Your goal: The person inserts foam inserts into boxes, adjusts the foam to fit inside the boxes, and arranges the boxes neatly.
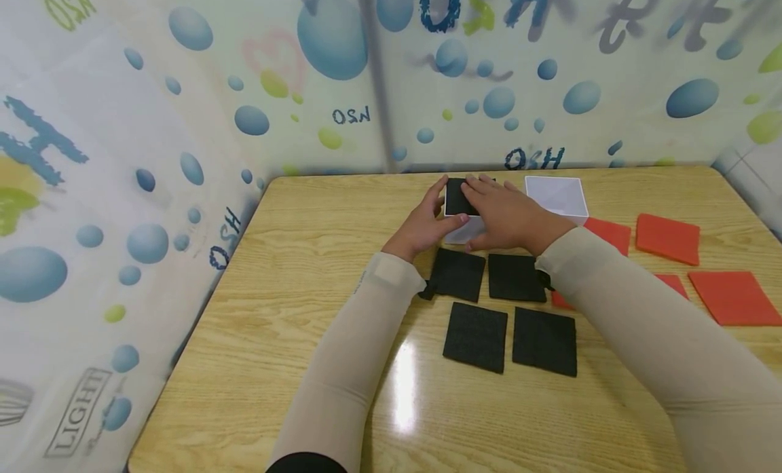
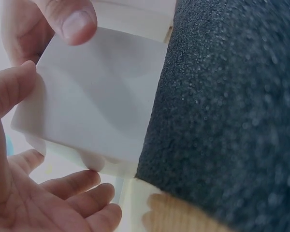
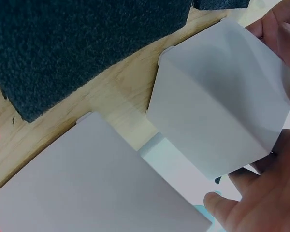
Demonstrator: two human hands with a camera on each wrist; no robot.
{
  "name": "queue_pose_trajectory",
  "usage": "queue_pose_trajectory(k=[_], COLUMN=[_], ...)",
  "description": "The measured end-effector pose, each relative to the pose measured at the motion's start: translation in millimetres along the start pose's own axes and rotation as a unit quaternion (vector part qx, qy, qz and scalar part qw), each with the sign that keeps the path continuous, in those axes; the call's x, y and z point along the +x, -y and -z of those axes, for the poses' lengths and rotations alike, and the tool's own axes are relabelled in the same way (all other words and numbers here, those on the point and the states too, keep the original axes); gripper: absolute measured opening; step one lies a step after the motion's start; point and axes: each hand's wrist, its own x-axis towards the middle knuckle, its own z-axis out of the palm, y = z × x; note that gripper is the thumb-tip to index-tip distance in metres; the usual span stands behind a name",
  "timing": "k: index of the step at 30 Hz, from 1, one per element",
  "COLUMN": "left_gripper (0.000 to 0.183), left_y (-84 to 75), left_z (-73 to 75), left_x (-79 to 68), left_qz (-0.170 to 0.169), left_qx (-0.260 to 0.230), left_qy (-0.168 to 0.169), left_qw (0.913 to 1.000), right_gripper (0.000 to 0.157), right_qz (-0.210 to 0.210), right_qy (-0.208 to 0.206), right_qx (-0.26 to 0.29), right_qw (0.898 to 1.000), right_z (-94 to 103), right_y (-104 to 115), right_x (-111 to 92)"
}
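A white box (image 1: 458, 235) stands near the table's far edge, a black foam square (image 1: 457, 198) at its top. My left hand (image 1: 421, 225) grips the box from the left, thumb at its upper front edge, fingers along the side. My right hand (image 1: 513, 218) lies over the foam square, fingers extended across it and thumb low by the front right; it hides the square's right part. In the left wrist view the right thumb (image 2: 79, 26) overlaps the box's smooth front (image 2: 96, 82). The right wrist view shows the box (image 3: 203, 106) between both hands.
A second white box (image 1: 556, 195) stands right of the first. Several black squares (image 1: 475, 337) lie in front of the boxes on the wooden table (image 1: 293, 290). Several red squares (image 1: 668, 239) lie at the right, partly behind my right sleeve. A patterned sheet hangs behind the table.
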Motion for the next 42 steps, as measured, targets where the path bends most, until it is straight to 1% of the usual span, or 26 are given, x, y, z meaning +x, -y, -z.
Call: queue_pose_trajectory(k=[7,17,26,34,42], left_gripper=[0.094,0.093,0.091,0.090,0.088], left_y=[0.9,2.2,0.7,-0.9,-1.2], left_z=[-0.9,-0.7,-1.8,-1.8,-2.4], left_x=[1.0,1.0,0.1,-1.1,-1.6], left_qz=[-0.001,0.000,0.009,-0.001,0.000], left_qx=[-0.001,-0.006,-0.029,-0.017,-0.014], left_qy=[0.001,0.001,0.004,-0.002,-0.002], left_qw=[1.0000,1.0000,0.9995,0.9999,0.9999], right_gripper=[0.118,0.114,0.108,0.104,0.102], right_qz=[-0.012,-0.009,-0.001,-0.002,-0.003], right_qy=[0.007,0.005,0.009,0.015,0.015], right_qx=[-0.002,-0.002,-0.005,-0.011,-0.019], right_qw=[1.000,1.000,1.000,1.000,1.000], right_z=[-0.7,-1.6,-2.8,-4.2,-4.9], right_y=[-1.4,-0.5,1.1,1.9,2.8], right_x=[3.6,3.5,2.3,2.1,3.1])
